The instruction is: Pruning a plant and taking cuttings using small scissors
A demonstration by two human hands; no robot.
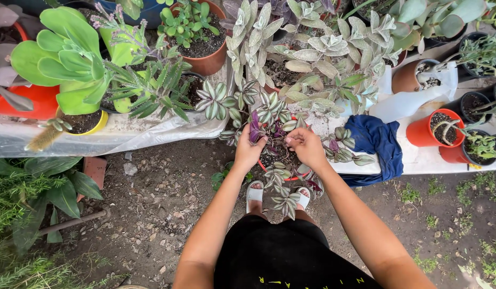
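From the head camera, both hands are down in a red pot [269,172] of striped purple-and-silver trailing leaves [274,120] that sits at the edge of a plastic-covered bench [125,134]. The left hand [249,148] is curled around a purple stem, fingers closed on it, with the pot's soil just to its right. The right hand [305,145] is close beside it, fingertips pinched together over the soil; whether it holds a leaf or a bit of stem I cannot tell. The two hands are near each other but not touching.

Just right of the right hand a blue cloth [377,140] hangs over the bench edge. Well left of the left hand stands a yellow pot [90,126] with broad green leaves. Beyond the hands is a large grey-green leafy plant [312,51]. Below the hands, white sandals [254,194] stand on bare dirt ground [162,208].
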